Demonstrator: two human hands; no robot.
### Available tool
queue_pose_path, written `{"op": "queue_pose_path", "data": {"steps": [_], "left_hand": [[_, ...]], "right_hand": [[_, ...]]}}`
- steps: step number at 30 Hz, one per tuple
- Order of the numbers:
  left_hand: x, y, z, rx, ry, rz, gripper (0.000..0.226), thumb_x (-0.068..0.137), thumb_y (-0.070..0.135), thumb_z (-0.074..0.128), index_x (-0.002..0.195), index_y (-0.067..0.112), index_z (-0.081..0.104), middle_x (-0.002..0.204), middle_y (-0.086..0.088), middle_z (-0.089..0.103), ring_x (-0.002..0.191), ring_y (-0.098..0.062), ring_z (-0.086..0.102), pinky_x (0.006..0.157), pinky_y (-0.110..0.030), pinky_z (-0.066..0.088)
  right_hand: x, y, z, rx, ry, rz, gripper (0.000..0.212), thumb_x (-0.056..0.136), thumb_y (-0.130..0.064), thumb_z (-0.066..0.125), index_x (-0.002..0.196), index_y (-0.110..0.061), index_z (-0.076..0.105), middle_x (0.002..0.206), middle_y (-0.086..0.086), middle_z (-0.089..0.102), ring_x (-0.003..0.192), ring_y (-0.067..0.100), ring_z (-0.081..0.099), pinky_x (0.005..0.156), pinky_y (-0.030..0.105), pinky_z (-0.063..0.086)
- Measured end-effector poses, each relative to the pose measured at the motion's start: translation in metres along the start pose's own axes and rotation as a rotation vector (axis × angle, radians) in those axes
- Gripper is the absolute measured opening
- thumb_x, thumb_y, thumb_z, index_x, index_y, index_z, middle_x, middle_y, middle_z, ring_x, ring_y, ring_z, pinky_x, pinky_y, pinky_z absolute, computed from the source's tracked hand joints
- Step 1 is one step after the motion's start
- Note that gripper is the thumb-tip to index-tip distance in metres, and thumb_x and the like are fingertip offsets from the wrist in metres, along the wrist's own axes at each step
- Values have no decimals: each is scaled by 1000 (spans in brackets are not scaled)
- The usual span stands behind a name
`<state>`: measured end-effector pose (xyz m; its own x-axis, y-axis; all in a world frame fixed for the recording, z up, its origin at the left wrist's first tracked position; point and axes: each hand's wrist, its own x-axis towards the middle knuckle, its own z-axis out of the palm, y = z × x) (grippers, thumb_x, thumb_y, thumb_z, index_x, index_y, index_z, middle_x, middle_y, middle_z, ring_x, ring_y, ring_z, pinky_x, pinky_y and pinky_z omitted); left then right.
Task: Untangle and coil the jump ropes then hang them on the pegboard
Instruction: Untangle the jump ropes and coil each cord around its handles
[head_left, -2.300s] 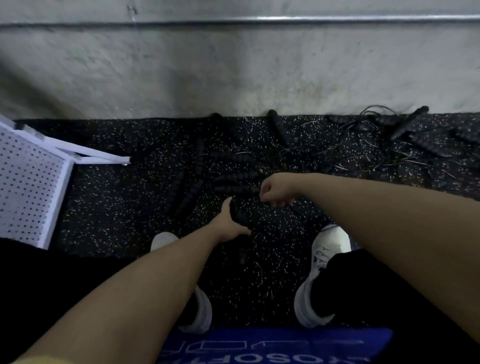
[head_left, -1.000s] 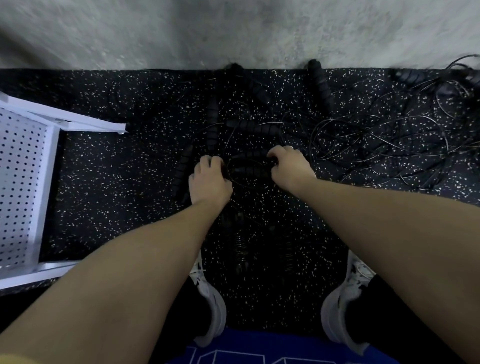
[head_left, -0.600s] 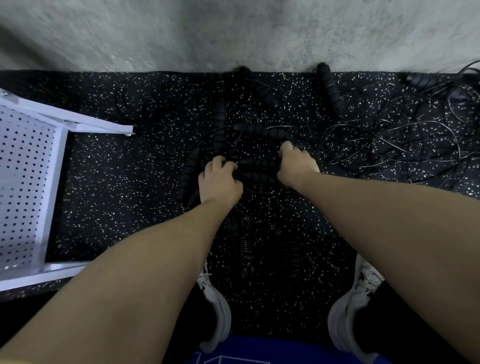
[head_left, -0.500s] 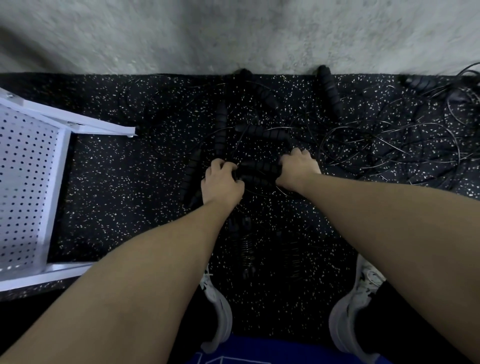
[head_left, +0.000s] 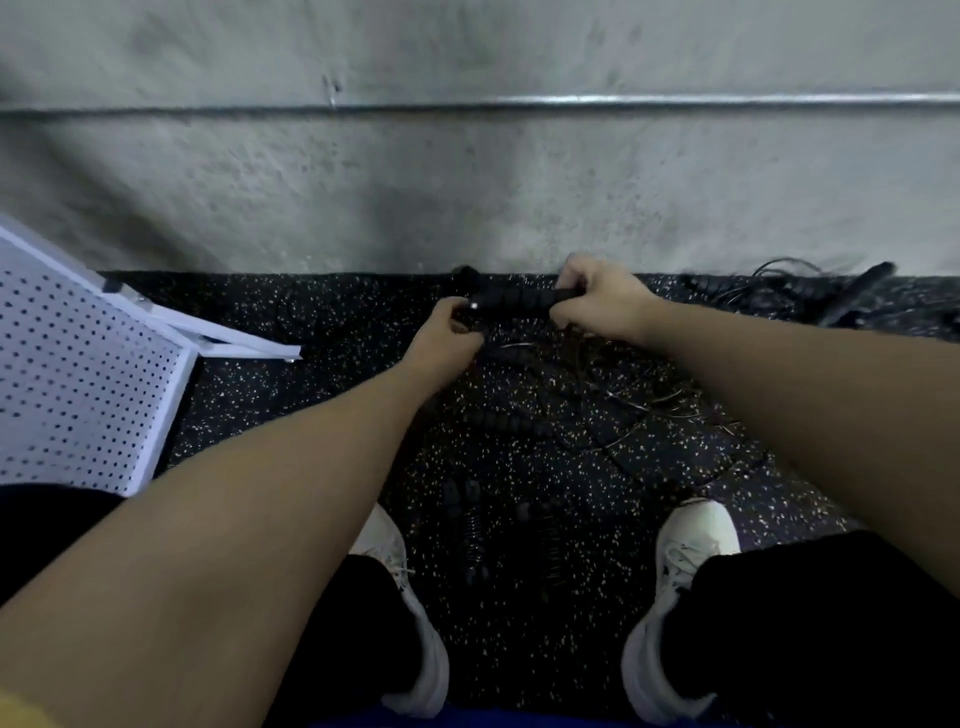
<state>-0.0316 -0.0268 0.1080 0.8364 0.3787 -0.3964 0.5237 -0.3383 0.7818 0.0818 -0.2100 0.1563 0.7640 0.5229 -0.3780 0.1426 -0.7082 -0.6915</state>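
Observation:
A black ribbed jump rope handle (head_left: 519, 301) is lifted off the floor, lying crosswise between my hands. My right hand (head_left: 605, 301) grips its right end with curled fingers. My left hand (head_left: 441, 338) is curled at its left end, where a small shiny tip shows; whether it grips the handle or the cord there I cannot tell. Thin black cords (head_left: 613, 395) trail down to a tangle on the speckled floor, with another ribbed handle (head_left: 506, 423) lying below. The white pegboard (head_left: 78, 384) leans at the left.
More handles and loose cords (head_left: 831, 296) lie at the far right against the grey concrete wall (head_left: 467, 182). Black springs or clips (head_left: 472, 525) lie between my white shoes (head_left: 691, 540). The pegboard's white foot (head_left: 239, 340) juts onto the floor.
Both hands have come up off the floor, lifting one ribbed handle out of the pile. My view has tilted up, showing more of the wall.

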Motion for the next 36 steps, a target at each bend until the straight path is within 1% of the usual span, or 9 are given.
{"op": "queue_pose_path", "data": {"steps": [4,8,11,14,19,26,30,33,36], "left_hand": [[-30,53,-19,-82,8,71,15,103,24,56,111,14,65,101,-5,67,83,-15,63,74,-28,48],[-65,96,-33,-296,-66,140,19,108,27,51,97,16,64,81,-5,75,66,-22,73,72,-35,60],[-91,135,-38,-356,-44,220,21,109,26,48,97,16,61,81,-3,76,62,-15,70,67,-26,58],[-112,166,-43,-533,-80,255,18,108,21,50,94,15,59,74,-2,75,66,-14,66,74,-29,58],[-135,196,-41,-851,-124,223,9,107,11,50,98,13,49,72,-6,64,71,-22,65,83,-42,59],[-112,185,-28,-376,359,214,27,93,33,65,116,28,52,125,1,51,102,-14,57,87,-33,48],[-110,199,-16,-480,50,179,47,90,62,65,119,27,52,115,5,63,102,-16,64,88,-39,54],[-101,207,-8,-484,46,222,38,93,39,71,120,22,51,105,0,65,93,-19,65,80,-37,56],[-87,208,-18,-217,126,311,35,89,17,67,118,24,50,100,1,62,91,-21,63,78,-37,51]], "right_hand": [[-44,-25,-49,85,48,-61,27,82,-2,72,96,-16,53,78,6,62,64,17,58,50,18,49],[-86,-39,-86,157,120,-113,28,83,-1,71,97,-20,55,93,8,66,70,17,61,63,29,53],[-111,-44,-104,65,92,-154,29,89,-17,68,116,-24,62,102,3,69,85,17,66,79,34,56],[-126,-45,-111,-122,75,-164,23,92,-38,67,109,-22,64,91,-1,66,85,18,61,81,35,48],[-140,-44,-110,111,-16,-194,34,90,-48,67,115,-26,62,106,-9,72,97,12,69,88,33,54],[-134,-56,-94,412,-47,-178,27,105,-35,50,123,-14,54,112,5,75,110,26,71,100,46,55],[-121,-66,-84,305,37,-251,34,106,-43,46,127,-16,51,113,-1,73,111,22,67,96,44,56],[-109,-71,-76,176,30,-314,25,105,-42,46,120,-24,54,109,1,71,105,27,68,89,46,58],[-105,-71,-83,121,3,-233,38,102,-57,41,116,-28,61,108,-6,69,98,20,68,84,38,58]]}}
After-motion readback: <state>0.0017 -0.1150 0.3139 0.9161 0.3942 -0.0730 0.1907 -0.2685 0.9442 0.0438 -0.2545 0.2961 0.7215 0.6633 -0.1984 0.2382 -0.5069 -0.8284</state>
